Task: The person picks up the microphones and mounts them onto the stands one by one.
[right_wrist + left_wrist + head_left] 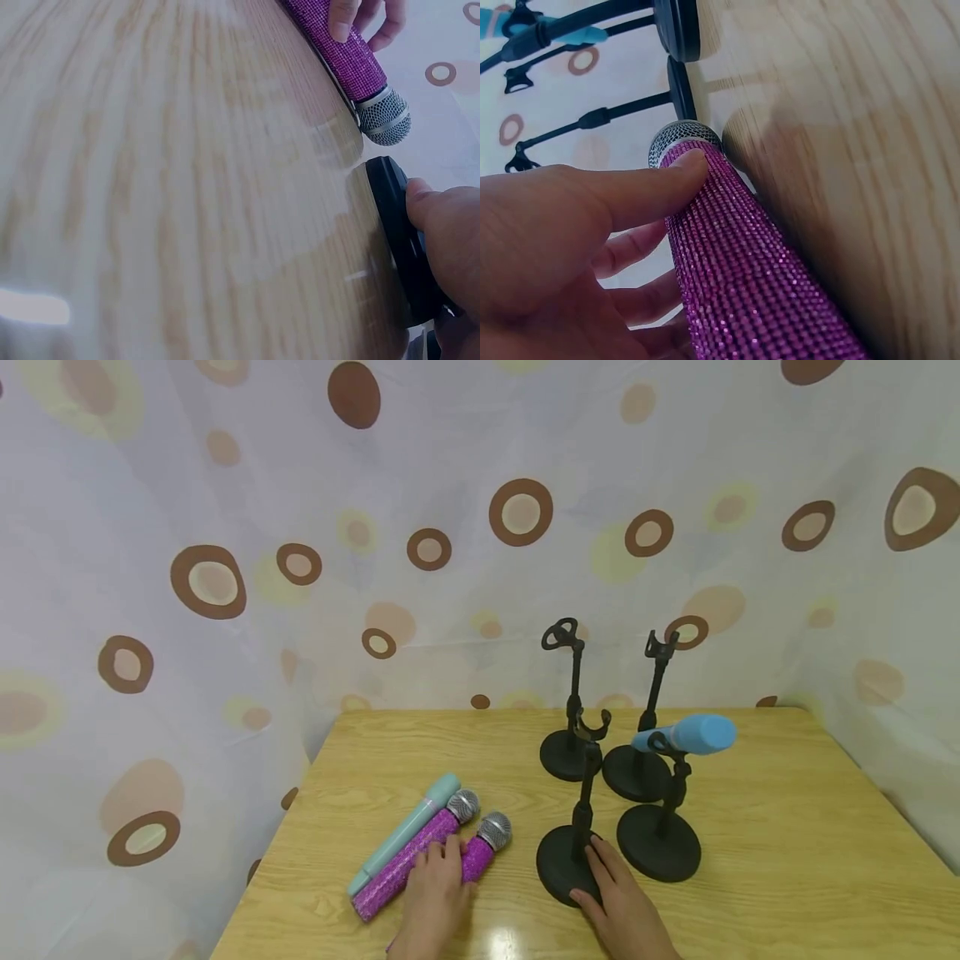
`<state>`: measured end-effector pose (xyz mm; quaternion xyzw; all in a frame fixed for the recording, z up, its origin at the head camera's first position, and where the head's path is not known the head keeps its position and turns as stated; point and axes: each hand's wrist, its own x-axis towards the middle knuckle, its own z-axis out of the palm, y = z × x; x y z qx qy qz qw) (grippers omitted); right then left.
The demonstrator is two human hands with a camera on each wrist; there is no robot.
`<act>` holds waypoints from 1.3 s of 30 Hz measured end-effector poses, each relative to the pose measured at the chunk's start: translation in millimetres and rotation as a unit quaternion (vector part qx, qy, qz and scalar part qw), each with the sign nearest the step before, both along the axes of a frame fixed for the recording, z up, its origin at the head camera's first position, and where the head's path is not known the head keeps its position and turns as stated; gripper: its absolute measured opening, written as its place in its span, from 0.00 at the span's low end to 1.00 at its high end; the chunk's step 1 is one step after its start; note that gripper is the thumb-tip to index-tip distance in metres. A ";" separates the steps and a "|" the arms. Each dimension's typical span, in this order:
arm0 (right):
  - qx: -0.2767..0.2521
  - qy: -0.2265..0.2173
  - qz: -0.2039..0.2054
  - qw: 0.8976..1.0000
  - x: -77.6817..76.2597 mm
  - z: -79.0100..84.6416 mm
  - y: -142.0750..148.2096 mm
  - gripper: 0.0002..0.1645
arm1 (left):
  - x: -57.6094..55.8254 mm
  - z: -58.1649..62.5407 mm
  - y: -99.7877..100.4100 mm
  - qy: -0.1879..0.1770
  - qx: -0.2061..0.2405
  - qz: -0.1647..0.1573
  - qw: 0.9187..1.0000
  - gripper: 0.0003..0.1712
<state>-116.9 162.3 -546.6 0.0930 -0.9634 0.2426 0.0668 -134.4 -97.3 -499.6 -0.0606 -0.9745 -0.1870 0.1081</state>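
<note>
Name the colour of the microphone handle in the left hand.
Sparkly magenta-purple; the microphone handle shows best in the left wrist view.

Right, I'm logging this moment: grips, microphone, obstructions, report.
Left grip holds rightmost purple rhinestone microphone. Right grip rests on front-left microphone stand's base. Possible snag: stand with light-blue microphone, close right.

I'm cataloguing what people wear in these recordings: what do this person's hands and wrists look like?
Both the left hand and the right hand are bare, with five-fingered human shapes and no gloves. No rings, bracelets, watches, cables or markings can be made out, and no sleeves show within the frames.
</note>
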 end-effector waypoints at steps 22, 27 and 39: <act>0.000 -0.007 -0.004 1.000 0.9 1.9 -1.3 0.39 | -10.0 15.1 7.1 -0.108 0.118 -0.090 0.983 0.25; -0.001 -0.015 -0.008 1.000 1.0 3.5 -1.2 0.39 | -21.8 27.0 14.8 -0.091 0.158 -0.091 0.979 0.29; -0.007 0.010 -0.003 1.000 1.8 0.8 -1.7 0.38 | -42.0 48.2 30.1 -0.090 0.264 -0.121 0.953 0.33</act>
